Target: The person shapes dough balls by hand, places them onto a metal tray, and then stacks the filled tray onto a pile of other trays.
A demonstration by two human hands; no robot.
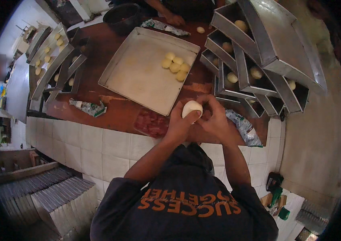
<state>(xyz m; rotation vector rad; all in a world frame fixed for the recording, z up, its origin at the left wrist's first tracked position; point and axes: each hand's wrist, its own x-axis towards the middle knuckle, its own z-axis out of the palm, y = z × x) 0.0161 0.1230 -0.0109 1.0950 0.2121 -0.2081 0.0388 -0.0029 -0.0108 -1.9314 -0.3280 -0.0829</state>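
A pale dough ball [190,108] is held at chest height over the table's front edge. My left hand [178,124] is closed round it, thumb on its face. My right hand [212,116] has curled fingers against its right side, with the fingertips partly hidden. Just left of my hands lies a clear container of red pieces [148,122]. Beyond them sits a square metal tray [134,72] with several yellowish dough balls [174,67] grouped at its right. A crumpled silver-and-green bag [245,130] lies beside my right wrist.
Staggered stacks of metal pans with dough balls stand left [52,54] and right [279,46] on the wooden table [82,64]. Another person's hand [174,19] is at the far edge, near a black bowl [120,18]. More bags lie left [86,107] and at back [164,27]. Stacked trays [58,193] fill the lower left.
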